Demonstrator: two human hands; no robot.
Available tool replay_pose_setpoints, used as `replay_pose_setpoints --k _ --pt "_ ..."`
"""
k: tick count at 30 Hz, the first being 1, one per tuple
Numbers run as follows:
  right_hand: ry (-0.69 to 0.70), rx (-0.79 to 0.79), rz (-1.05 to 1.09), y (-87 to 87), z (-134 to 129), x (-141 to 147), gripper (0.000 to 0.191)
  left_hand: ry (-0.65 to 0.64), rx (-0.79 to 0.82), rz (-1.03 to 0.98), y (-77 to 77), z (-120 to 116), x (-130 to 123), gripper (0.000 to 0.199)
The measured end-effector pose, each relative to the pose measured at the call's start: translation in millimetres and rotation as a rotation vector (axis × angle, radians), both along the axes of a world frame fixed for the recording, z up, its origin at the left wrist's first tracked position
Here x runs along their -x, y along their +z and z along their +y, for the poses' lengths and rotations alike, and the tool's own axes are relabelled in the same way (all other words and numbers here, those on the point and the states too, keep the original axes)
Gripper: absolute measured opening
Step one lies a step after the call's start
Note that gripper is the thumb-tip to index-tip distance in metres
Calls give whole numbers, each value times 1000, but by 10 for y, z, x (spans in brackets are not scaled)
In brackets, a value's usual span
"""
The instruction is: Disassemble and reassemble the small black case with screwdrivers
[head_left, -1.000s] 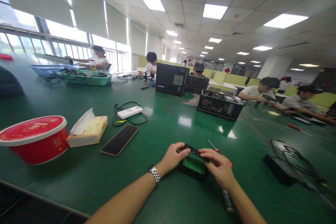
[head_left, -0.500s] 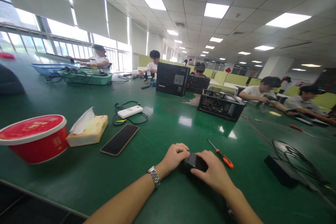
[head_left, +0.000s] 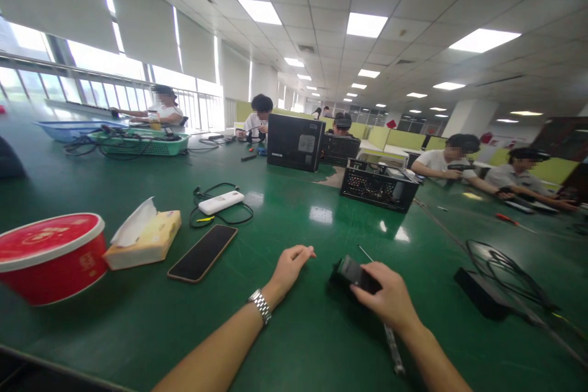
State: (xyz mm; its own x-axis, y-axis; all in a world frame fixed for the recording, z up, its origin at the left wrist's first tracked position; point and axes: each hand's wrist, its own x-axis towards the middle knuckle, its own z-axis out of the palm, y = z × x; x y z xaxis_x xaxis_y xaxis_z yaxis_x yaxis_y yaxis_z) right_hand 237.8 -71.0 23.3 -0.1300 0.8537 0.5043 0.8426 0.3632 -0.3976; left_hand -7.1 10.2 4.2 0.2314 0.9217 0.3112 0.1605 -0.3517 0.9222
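Two bare forearms reach in over the green bench (head_left: 285, 355), a metal-link watch (head_left: 261, 307) on the left wrist. Nearest, a slim silvery tool (head_left: 394, 352) lies beside the right wrist, partly hidden by it.

The right hand (head_left: 388, 294) has its grip closed around a small black box (head_left: 353, 272), thumb on the near side and fingers over the far side. The box is somewhat blurred, with a dark green patch at its left end; whether its underside touches the bench is unclear. Just beyond, a thin screwdriver shaft (head_left: 365, 252) points away, its handle hidden by that hand. The left hand (head_left: 290, 266) is apart from the box, fingers gathered near the thumb; I cannot tell whether its grip pinches anything small.

Over to the left are a red tub (head_left: 57, 263) with a white rim, a tissue pack (head_left: 147, 242) beside it and a dark-screened phone (head_left: 203, 253). To the right, a black adapter (head_left: 480, 294) lies near looped cable.

Farther off are a white device (head_left: 221, 202) ringed by a black cord, an opened computer case (head_left: 379, 187), a black tower (head_left: 295, 142) and a green basket (head_left: 168, 146). Several people sit beyond.
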Motion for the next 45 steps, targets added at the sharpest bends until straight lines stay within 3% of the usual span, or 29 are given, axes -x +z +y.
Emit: replay_pose_setpoints --k 3,5,7,10,16,30,45 --pt "-398 -177 134 -26 39 -603 45 -10 7 13 8 -20 6 48" --pt "-692 -203 138 -84 30 -1044 54 -27 11 18 8 -30 1 46" --pt "-904 -101 96 -167 -1 -1416 60 -61 17 27 2 -33 -6 44" --pt "-1060 164 48 -286 -43 -1729 70 -130 30 53 -14 -28 -13 41" --pt "-1111 225 25 -358 -6 -1725 81 -184 37 101 -43 -22 -11 32" --pt "-1176 219 24 -425 -3 -1807 73 -185 -46 173 -81 -26 -32 26" --pt "-1155 250 15 -348 -39 -1783 78 -161 -44 226 -100 -35 -24 24"
